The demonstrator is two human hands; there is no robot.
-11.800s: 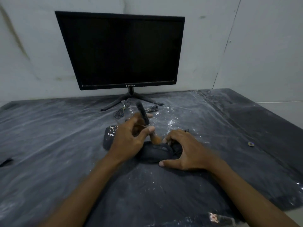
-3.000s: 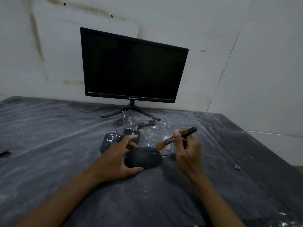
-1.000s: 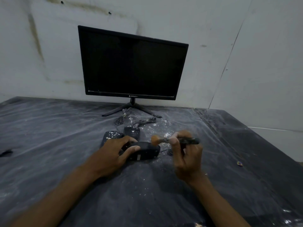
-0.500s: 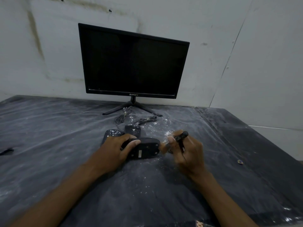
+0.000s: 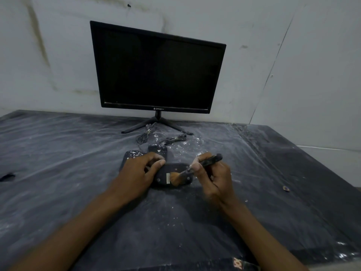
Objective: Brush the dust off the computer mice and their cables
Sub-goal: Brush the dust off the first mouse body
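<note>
A black computer mouse (image 5: 172, 173) lies tipped up with its underside and white label facing me. My left hand (image 5: 140, 171) grips its left end. My right hand (image 5: 211, 177) holds a small dark-handled brush (image 5: 195, 168), and its tan bristles lie on the mouse's underside. Behind my left hand sit two more dusty black mice, one at the left (image 5: 131, 155) and one further back (image 5: 157, 150). Their coiled cables (image 5: 144, 136) and a second cable bundle (image 5: 173, 139) lie near the monitor stand.
A black monitor (image 5: 158, 69) stands on thin legs at the back against the white wall. The table is covered by a dusty dark plastic sheet (image 5: 58, 173). A small object (image 5: 286, 188) lies at the right, a dark scrap (image 5: 6, 176) at the left edge.
The mouse has been tipped up so that its underside faces me. My right hand swung the brush down, and the bristles now lie on that underside.
</note>
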